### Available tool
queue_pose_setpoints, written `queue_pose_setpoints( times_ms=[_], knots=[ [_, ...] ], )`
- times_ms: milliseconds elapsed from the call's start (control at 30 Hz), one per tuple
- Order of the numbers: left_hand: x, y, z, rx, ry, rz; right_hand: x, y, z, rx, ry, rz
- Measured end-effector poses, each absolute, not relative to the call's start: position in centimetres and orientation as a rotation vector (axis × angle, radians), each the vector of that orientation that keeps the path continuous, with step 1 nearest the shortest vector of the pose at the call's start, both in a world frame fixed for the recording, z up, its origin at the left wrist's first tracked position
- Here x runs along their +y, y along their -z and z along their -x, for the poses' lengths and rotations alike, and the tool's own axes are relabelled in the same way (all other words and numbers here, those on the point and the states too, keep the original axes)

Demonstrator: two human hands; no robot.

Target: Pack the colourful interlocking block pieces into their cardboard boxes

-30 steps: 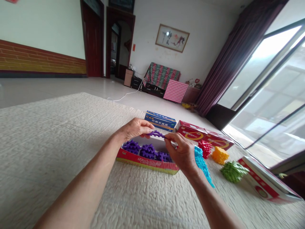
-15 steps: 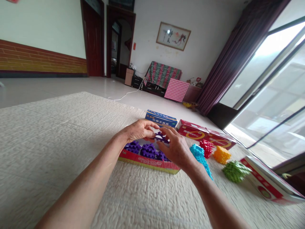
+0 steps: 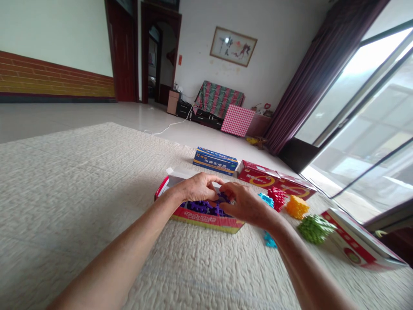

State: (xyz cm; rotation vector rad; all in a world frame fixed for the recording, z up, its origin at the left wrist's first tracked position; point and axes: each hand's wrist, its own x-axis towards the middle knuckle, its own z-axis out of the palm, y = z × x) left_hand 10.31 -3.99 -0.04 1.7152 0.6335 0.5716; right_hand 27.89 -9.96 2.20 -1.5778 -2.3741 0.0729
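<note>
An open red-and-yellow cardboard box (image 3: 206,220) lies in front of me with several purple notched plastic building pieces (image 3: 198,207) in it. Over its right half, my left hand (image 3: 200,186) and my right hand (image 3: 244,203) meet, fingers curled around one purple building piece (image 3: 223,198). Fingers cover much of that piece, so its full shape is hidden. Both hands are closed on it from opposite sides, low over the other purple pieces. My left forearm crosses the box's near left part.
Behind the box stand a blue box (image 3: 215,162) and red boxes (image 3: 258,175). To the right lie light blue (image 3: 266,199), red (image 3: 276,198), yellow (image 3: 297,207) and green (image 3: 316,229) building pieces, beside a white-and-red box (image 3: 364,241). A textured cream mat (image 3: 97,185) lies underneath.
Both hands have moved down into the box with the purple piece, which sat higher before. The box's left end now shows more. The camera view has shifted slightly.
</note>
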Motion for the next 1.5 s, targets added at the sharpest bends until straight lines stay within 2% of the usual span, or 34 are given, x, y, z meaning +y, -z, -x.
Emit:
queue_pose_setpoints(
  times_ms=[167,333,733,1100,1500],
  knots=[
    [-3.3,0.4,-10.0,0.679,-0.675,-1.728,-9.7,-2.6,-29.1,-2.381,-0.194,1.521],
    [-2.4,-0.4,-8.2,0.86,-0.878,-1.634,-9.2,-2.3,-30.0,-2.454,-0.124,1.578],
    [-1.4,-1.4,-7.0,0.956,-0.963,-1.598,-7.9,-2.0,-30.4,-2.724,-0.259,1.55],
    [1.1,-0.3,-7.3,1.116,-0.746,-1.896,-7.0,-2.3,-29.5,-2.849,-0.34,1.527],
    [-1.7,-1.6,-8.5,0.883,-0.558,-2.162,-7.3,-1.9,-30.8,-2.846,-0.478,1.368]
  ],
)
